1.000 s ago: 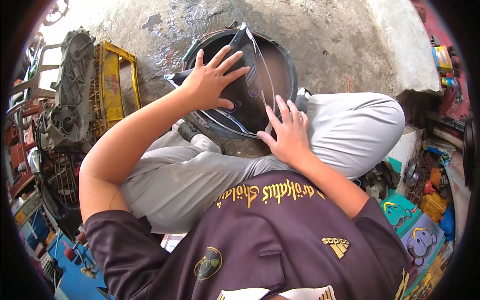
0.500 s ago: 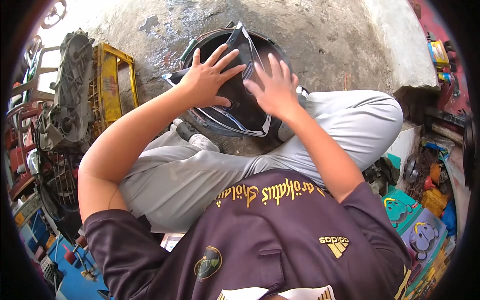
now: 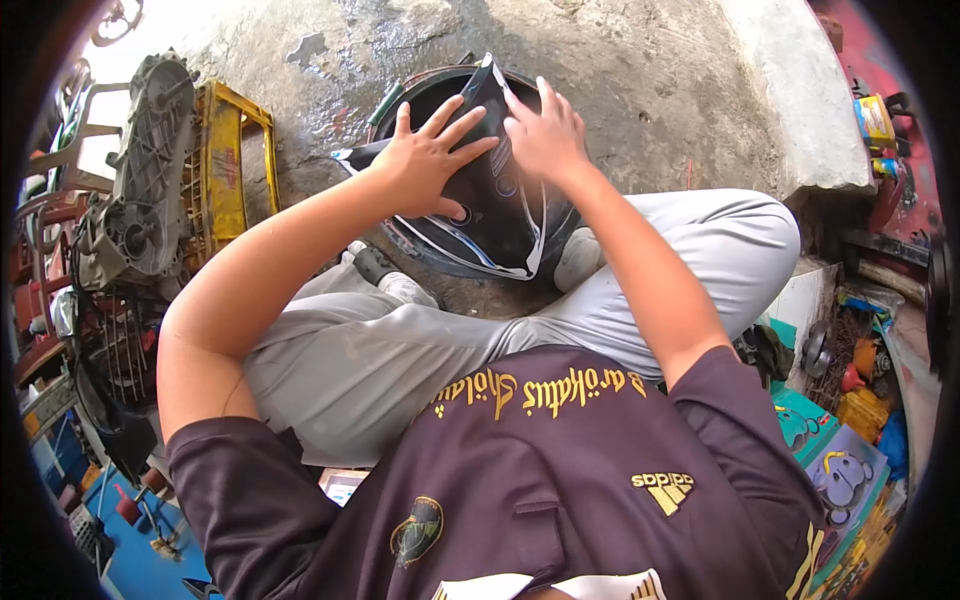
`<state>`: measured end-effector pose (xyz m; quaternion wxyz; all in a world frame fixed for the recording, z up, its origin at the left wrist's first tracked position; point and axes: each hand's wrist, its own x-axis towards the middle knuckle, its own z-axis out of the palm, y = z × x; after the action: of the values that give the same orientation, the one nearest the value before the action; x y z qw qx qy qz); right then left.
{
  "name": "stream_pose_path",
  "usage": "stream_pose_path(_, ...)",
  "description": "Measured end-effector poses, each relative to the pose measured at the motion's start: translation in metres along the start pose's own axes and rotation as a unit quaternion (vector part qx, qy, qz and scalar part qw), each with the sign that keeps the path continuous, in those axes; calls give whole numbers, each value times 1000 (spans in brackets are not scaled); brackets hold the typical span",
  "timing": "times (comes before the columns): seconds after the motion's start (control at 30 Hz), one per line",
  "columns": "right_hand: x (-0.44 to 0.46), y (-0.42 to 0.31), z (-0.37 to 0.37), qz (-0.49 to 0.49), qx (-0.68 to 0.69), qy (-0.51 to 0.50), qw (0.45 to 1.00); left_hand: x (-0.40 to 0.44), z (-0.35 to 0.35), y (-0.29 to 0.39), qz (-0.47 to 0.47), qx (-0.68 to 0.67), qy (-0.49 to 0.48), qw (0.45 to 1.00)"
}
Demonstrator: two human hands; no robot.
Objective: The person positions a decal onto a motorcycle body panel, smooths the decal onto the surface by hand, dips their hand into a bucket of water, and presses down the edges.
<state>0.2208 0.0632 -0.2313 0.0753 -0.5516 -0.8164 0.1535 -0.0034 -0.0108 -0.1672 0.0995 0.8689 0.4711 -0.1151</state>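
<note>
A rough concrete floor (image 3: 660, 110), wet and shiny in its upper left, spreads out ahead of me in a cluttered work area, with a yellow crate (image 3: 225, 160) and a grey metal casing (image 3: 150, 170) standing to the left. At center, a black panel (image 3: 480, 225) with white and blue edging lies over a round dark tub (image 3: 560, 215), its pointed corners reaching toward the far side, the left and my lap. My left hand (image 3: 428, 162) rests on the panel, its grip wide, fingers fanned apart and thumb near a small round mark. My right hand (image 3: 545, 140) is at the far right edge of the same panel, index finger at the white trim, the other fingers closer together; I cannot tell whether that grip is pinching the edge or only touching it. A green handle (image 3: 386, 104) shows on the tub's left side. Grey trousers (image 3: 370, 390) cover my bent legs, spread to either side of the tub, below a dark shirt (image 3: 450, 550) with gold lettering. Teal packaging (image 3: 800, 420) and lilac packaging (image 3: 848, 475) lie at lower right among mixed parts, while a blue surface (image 3: 140, 565) shows at lower left.
</note>
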Motion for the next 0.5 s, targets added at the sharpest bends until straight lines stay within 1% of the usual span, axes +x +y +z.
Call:
stream_pose_path(0.07, 18, -2, -5, 1, -19, -32, 999, -1, 3, -1, 5, 15, 16, 1000)
stream_pose_path(0.1, 13, -3, -5, -1, -17, -32, 999, -2, 3, -2, 3, 16, 15, 1000)
stream_pose_path(0.17, -14, -2, -9, -37, -86, -18, 995, -1, 3, -2, 6, 12, 16, 1000)
stream_pose_path(0.23, -55, -3, -13, -52, -77, -24, 995, 0, 4, -3, 5, 8, 14, 1000)
stream_pose_path(0.3, -87, -6, -18, -45, -82, -51, 994, 0, 5, -4, 9, 7, 17, 1000)
stream_pose_path(0.33, -86, -5, -18, -44, -83, -53, 994, 0, 5, -4, 9, 5, 16, 1000)
stream_pose_path(0.4, -83, -7, -18, -55, -117, -16, 991, 1, 5, -3, 5, 17, 10, 1000)
stream_pose_path(0.5, -33, -8, -5, -42, -101, -3, 994, 2, 4, -2, 3, 28, -1, 1000)
